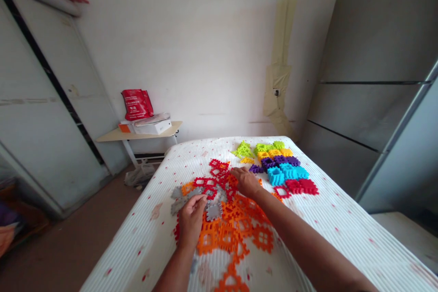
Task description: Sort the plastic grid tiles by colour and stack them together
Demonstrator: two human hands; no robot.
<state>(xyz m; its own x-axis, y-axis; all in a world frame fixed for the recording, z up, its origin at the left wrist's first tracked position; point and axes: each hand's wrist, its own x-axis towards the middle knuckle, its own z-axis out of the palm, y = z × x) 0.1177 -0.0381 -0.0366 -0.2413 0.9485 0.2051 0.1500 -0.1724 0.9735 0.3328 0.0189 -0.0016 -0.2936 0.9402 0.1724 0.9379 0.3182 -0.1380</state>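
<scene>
Orange pieces (236, 232) loose at near edge of mattress (342, 219), ungrouped. Left hand (190, 219): fingers curled, apparently pinching grey piece (187, 194). Right hand (247, 182): palm down on red pieces (219, 175), grip not discernible. Colour-grouped stacks (284, 166) done far right; central heap mixed.

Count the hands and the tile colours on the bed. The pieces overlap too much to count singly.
Hands: 2, left hand and right hand
Tile colours: 7, red tiles, orange tiles, grey tiles, lime tiles, yellow tiles, purple tiles, cyan tiles
Total: 9
</scene>
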